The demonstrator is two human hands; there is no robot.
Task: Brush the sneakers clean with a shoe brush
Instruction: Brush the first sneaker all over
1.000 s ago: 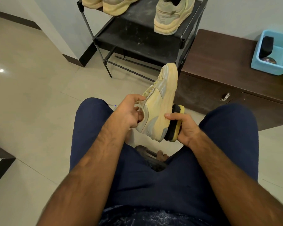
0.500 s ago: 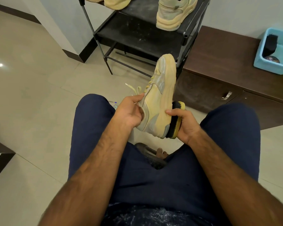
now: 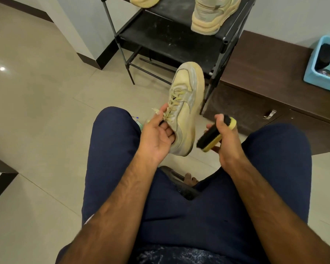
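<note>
Your left hand (image 3: 156,136) is gripping the sneaker (image 3: 187,103) at its opening, presenting its side to the brush (image 3: 208,137) your right hand (image 3: 228,147) is clutching.

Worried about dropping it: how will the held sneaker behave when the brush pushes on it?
The sneaker probably pivots, since the left hand holds only its heel end. Its thick sole looks stiff, so it should keep shape. The loose laces will likely flop.

black shoe rack (image 3: 170,38) on the tiled floor (image 3: 46,96), a pale sneaker (image 3: 211,16) and a second sneaker (image 3: 143,0) on its top shelf; alongside, a blue tub (image 3: 312,79) sits on a low brown surface (image 3: 265,61).
</note>
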